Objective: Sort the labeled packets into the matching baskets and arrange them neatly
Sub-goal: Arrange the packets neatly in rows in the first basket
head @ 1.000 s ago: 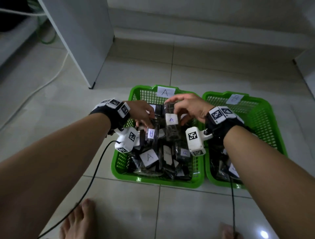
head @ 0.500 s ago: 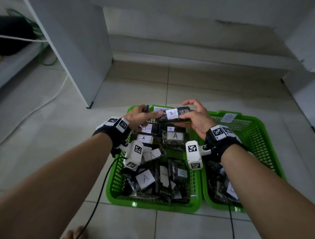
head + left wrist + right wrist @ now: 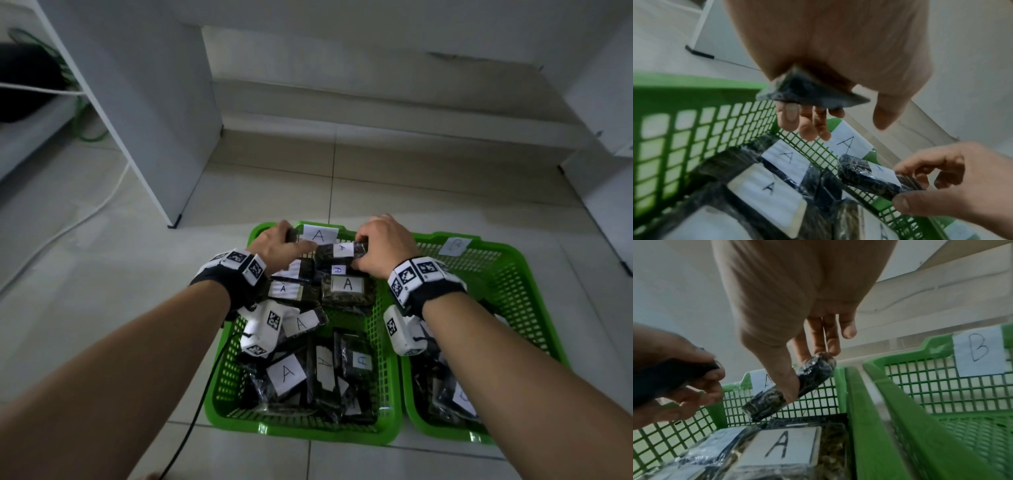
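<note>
Near packets: dark packets (image 3: 287, 374) with white A tags lie piled in basket A (image 3: 383, 432), toward 6 o'clock.
Basket B: green basket B (image 3: 513, 274) sits touching basket A at 3 o'clock.
Left hand: the left hand (image 3: 274, 245) grips a dark packet (image 3: 809, 91) over the far-left corner, at 11 o'clock.
Right hand: the right hand (image 3: 385, 248) pinches an A packet (image 3: 339, 250) by its end, just above the far row, at 12 o'clock.
Far tag: a paper A tag (image 3: 319, 235) hangs on the far wall.

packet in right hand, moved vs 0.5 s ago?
Yes. The A-labelled packet, pinched by the right hand, dropped from above basket A's tag to just below it.
</note>
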A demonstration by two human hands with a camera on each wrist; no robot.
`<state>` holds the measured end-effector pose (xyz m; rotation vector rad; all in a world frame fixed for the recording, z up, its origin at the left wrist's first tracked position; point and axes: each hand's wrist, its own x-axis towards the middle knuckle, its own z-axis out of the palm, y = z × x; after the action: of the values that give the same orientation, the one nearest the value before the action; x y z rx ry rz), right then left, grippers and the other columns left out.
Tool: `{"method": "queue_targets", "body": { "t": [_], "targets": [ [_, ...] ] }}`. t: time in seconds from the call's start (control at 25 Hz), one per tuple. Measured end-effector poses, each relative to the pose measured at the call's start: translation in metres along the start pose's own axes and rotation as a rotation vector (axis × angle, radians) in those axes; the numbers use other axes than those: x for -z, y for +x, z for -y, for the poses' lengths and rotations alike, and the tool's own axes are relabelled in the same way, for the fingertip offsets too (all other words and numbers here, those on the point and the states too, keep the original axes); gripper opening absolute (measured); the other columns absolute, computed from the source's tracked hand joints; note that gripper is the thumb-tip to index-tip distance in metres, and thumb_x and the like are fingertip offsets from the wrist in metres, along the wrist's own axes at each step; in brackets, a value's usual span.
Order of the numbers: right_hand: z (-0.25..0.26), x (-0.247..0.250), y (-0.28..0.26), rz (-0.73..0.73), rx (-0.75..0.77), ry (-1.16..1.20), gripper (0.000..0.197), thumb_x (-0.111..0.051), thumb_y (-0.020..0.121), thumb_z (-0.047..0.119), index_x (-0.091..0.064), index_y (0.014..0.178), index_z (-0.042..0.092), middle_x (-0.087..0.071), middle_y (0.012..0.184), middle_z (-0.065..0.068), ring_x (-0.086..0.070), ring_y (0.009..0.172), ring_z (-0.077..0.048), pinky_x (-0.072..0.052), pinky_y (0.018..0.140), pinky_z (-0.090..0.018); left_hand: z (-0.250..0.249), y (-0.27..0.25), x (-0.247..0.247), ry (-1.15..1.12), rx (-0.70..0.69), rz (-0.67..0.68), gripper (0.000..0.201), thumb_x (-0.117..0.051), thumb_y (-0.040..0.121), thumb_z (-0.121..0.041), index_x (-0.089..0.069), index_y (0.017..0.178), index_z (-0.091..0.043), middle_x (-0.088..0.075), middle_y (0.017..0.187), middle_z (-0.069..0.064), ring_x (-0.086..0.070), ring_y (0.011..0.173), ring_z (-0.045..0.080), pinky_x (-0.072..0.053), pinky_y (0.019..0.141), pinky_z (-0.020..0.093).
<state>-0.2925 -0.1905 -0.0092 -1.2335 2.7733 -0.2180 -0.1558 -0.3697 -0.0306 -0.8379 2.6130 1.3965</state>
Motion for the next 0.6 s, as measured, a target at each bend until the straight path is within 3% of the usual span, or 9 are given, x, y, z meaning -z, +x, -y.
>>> {"method": "queue_targets", "body": {
  "t": [0.12, 0.16, 0.28, 0.44, 0.6],
  "targets": [
    [0.005, -0.01, 0.009, 0.03, -0.057, -0.099, 0.029, -0.091, 0.068, 0.038, -0.073, 0.082, 0.018, -0.066, 0.088, 0.0, -0.058, 0.081, -0.019, -0.042, 0.066, -0.027, 0.011, 0.002, 0.005, 0.129, -0.016, 0.055, 0.048, -0.036, 0.081, -0.061, -0.045, 0.1, -0.019, -0.055, 0.108, 0.009, -0.058, 0.09, 0.026, -0.052, 0.079, 0.041],
    [0.007, -0.013, 0.011, 0.046, -0.069, -0.121, 0.029, -0.091, 0.068, 0.034, -0.073, 0.083, 0.018, -0.067, 0.088, -0.001, -0.06, 0.078, -0.02, -0.044, 0.065, -0.027, 0.013, 0.002, 0.006, 0.188, -0.024, 0.076, 0.044, -0.036, 0.085, -0.057, -0.045, 0.103, -0.018, -0.053, 0.108, 0.008, -0.057, 0.091, 0.026, -0.05, 0.079, 0.039],
    [0.011, -0.014, 0.011, 0.074, -0.089, -0.127, 0.031, -0.091, 0.068, 0.029, -0.068, 0.083, 0.015, -0.065, 0.082, -0.001, -0.061, 0.073, -0.021, -0.05, 0.064, -0.029, 0.019, 0.005, 0.005, 0.211, -0.045, -0.001, 0.038, -0.056, 0.095, -0.043, -0.05, 0.119, -0.016, -0.056, 0.103, 0.0, -0.058, 0.09, 0.021, -0.048, 0.081, 0.034],
    [0.015, -0.012, 0.008, 0.036, -0.023, -0.146, 0.028, -0.082, 0.072, 0.031, -0.058, 0.069, 0.016, -0.057, 0.067, 0.002, -0.056, 0.062, -0.016, -0.049, 0.061, -0.028, 0.018, 0.005, 0.003, 0.305, -0.21, -0.048, 0.04, -0.062, 0.094, -0.043, -0.055, 0.124, -0.017, -0.058, 0.1, -0.004, -0.06, 0.09, 0.019, -0.051, 0.085, 0.032],
    [0.018, -0.027, 0.002, 0.168, 0.035, -0.088, 0.022, -0.083, 0.076, 0.033, -0.071, 0.087, 0.018, -0.067, 0.086, 0.003, -0.063, 0.075, -0.016, -0.056, 0.069, -0.03, 0.013, 0.008, 0.007, 0.26, -0.192, 0.003, 0.032, -0.06, 0.097, -0.032, -0.059, 0.124, -0.016, -0.065, 0.109, 0.003, -0.063, 0.089, 0.022, -0.051, 0.077, 0.03]
  ]
}}
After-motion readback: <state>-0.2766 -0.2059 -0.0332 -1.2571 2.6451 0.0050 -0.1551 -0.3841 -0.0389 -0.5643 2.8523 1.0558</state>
